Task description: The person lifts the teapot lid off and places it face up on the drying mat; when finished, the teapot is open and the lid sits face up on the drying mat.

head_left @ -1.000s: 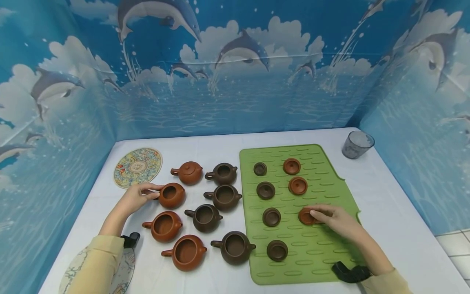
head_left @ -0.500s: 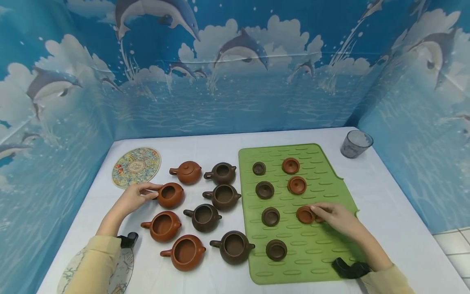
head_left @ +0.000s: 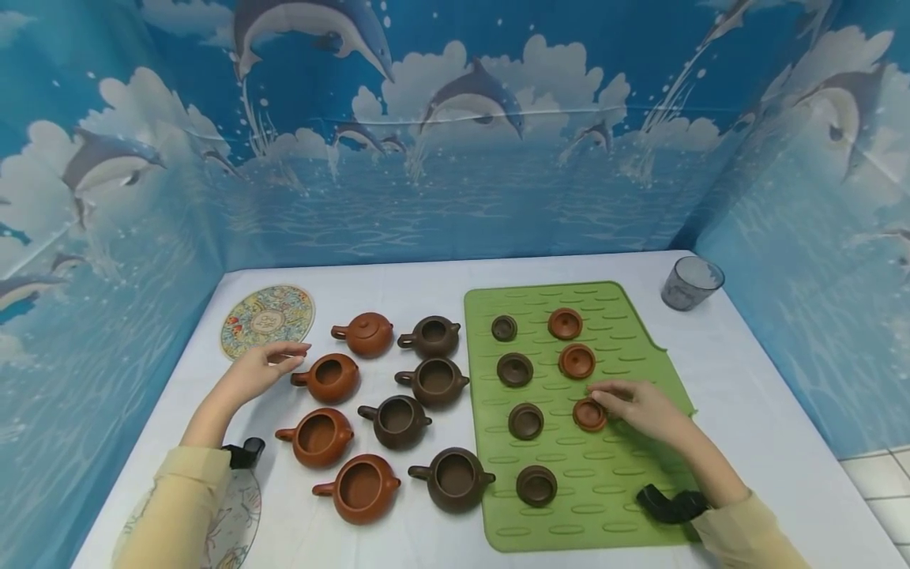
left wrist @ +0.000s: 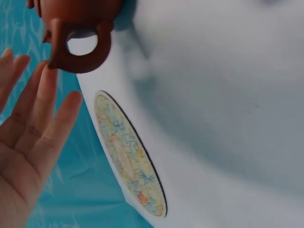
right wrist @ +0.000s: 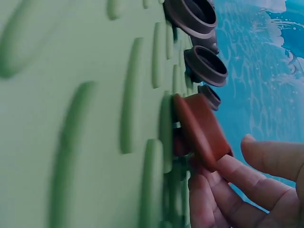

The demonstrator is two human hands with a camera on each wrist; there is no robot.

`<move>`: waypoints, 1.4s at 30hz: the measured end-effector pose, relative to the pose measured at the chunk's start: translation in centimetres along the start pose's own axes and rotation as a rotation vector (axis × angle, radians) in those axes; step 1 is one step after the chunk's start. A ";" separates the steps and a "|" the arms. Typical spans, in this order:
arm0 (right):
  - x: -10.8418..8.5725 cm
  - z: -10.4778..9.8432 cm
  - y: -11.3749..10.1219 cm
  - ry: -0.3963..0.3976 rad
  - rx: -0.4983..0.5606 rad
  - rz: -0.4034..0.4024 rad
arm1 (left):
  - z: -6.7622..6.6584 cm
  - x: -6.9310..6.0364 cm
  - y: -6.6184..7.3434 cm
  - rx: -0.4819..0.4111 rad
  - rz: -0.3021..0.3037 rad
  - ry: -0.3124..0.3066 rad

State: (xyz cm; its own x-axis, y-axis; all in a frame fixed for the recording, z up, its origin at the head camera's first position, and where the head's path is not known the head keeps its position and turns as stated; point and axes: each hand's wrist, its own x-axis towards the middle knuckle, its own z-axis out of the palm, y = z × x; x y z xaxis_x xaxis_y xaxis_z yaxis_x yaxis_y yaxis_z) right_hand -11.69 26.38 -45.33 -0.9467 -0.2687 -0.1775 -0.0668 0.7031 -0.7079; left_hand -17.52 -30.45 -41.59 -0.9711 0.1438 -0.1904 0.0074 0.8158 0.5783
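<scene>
My left hand is held just left of a lidless reddish-brown clay teapot, its fingers loosely extended. In the left wrist view, the fingertips lie close to the teapot's handle, and nothing is gripped. Over on the green mat, my right hand is at a small reddish-brown teapot lid, which lies upside down. Seen from the right wrist, the fingers touch the edge of the lid while the thumb stands apart from it. The lid looks tilted on its knob there.
Several more teapots, reddish and dark brown, stand mid-table, including a lidded one. Several upturned lids, such as a dark one, line the mat. A glass stands back right. Round patterned mats lie at left.
My left hand has let go of the teapot's handle and drawn back up and left. The right hand's thumb has come off the reddish lid, which has shifted slightly left.
</scene>
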 end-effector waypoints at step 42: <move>20.7 14.4 -25.0 -0.038 -0.041 -0.188 | 1.7 8.2 4.8 0.038 -0.030 -0.103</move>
State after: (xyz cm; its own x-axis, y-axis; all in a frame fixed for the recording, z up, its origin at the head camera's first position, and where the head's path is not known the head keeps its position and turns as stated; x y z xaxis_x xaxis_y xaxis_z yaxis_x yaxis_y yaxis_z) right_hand -25.09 -6.30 -41.15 -0.9038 -0.4220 -0.0712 -0.2548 0.6643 -0.7027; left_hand -25.06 -24.43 -41.75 -0.9413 0.1740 -0.2894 -0.0108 0.8411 0.5407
